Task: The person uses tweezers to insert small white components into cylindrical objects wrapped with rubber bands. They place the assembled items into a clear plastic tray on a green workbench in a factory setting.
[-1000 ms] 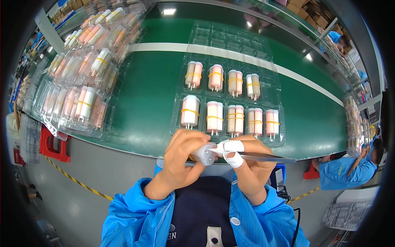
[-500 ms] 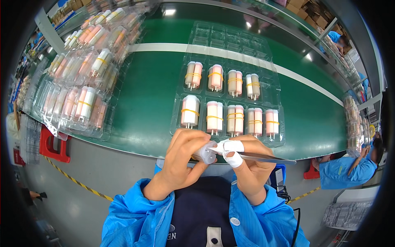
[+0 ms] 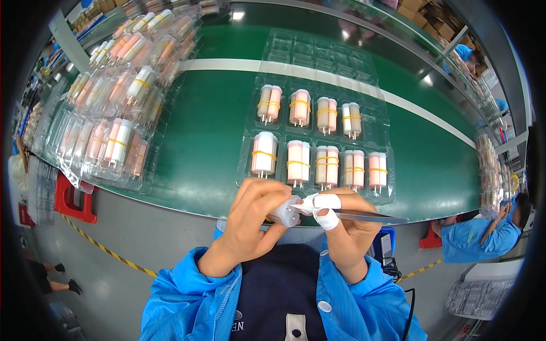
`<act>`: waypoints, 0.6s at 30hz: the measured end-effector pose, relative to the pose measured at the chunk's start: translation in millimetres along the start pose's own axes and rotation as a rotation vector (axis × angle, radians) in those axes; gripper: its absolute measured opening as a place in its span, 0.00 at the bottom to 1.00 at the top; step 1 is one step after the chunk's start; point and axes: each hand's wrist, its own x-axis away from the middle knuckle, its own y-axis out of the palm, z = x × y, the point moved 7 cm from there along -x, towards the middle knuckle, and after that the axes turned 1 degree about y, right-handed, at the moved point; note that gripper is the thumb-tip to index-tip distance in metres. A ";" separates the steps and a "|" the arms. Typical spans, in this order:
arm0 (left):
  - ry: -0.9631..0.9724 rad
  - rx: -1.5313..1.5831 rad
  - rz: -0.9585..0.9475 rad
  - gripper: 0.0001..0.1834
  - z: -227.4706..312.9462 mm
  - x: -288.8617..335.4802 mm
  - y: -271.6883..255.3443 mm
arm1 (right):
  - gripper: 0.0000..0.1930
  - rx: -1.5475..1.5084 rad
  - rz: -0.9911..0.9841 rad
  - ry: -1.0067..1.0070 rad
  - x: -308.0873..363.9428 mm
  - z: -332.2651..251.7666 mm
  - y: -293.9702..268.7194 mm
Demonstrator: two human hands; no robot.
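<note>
My left hand (image 3: pixel 250 221) is closed around a pair of capped tubes (image 3: pixel 289 212), with their pale translucent end turned toward my right hand. My fingers hide most of their length. White tape wraps the thumb and a finger of my right hand (image 3: pixel 350 224), which pinches slim metal tweezers (image 3: pixel 378 217). The tips meet the end of the tubes, though the exact contact is too small to make out. Just beyond both hands lies a clear plastic tray (image 3: pixel 372 122) bearing two rows of tube pairs (image 3: pixel 263 153), white, pink and greyish, bound with yellow rubber bands.
Stacked clear trays of tubes (image 3: pixel 108 108) cover the left of the green table (image 3: pixel 210 113). Another stack (image 3: pixel 488 170) stands at the far right, beside a co-worker in blue (image 3: pixel 483 233). A red stool (image 3: pixel 77 199) is on the floor at left.
The tray of tubes shows slightly farther right. My hands keep nearly the same pose, with the tweezers still at the tubes' end. A person's feet have come into sight at far left.
</note>
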 end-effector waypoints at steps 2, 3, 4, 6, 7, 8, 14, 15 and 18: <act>0.002 -0.001 0.000 0.27 0.2 -0.3 -0.1 | 0.08 -0.030 0.009 0.020 0.6 1.4 0.2; 0.003 -0.002 0.000 0.27 0.4 -0.4 -0.2 | 0.08 -0.045 0.015 0.029 0.7 2.0 0.2; 0.005 -0.005 0.001 0.27 0.5 -0.4 -0.2 | 0.07 -0.029 0.012 0.018 0.8 1.4 0.1; 0.007 -0.012 0.002 0.27 0.5 -0.4 -0.2 | 0.07 0.004 0.006 -0.005 0.8 0.5 -0.4; 0.006 -0.011 0.002 0.27 0.3 -0.4 -0.1 | 0.07 0.029 0.001 -0.024 0.3 -0.8 -0.2; 0.006 -0.010 0.003 0.27 0.2 -0.4 0.1 | 0.08 0.054 -0.005 -0.042 -0.4 -2.2 0.1; -0.012 -0.005 -0.001 0.27 1.4 -2.3 -0.9 | 0.08 0.050 -0.002 -0.050 -1.1 -4.2 0.6; -0.016 -0.002 -0.001 0.27 1.3 -2.3 -0.9 | 0.08 0.043 0.001 -0.047 -0.9 -4.0 0.3; -0.013 -0.004 0.002 0.27 1.2 -2.4 -0.9 | 0.08 0.073 0.001 -0.064 -0.9 -3.8 0.0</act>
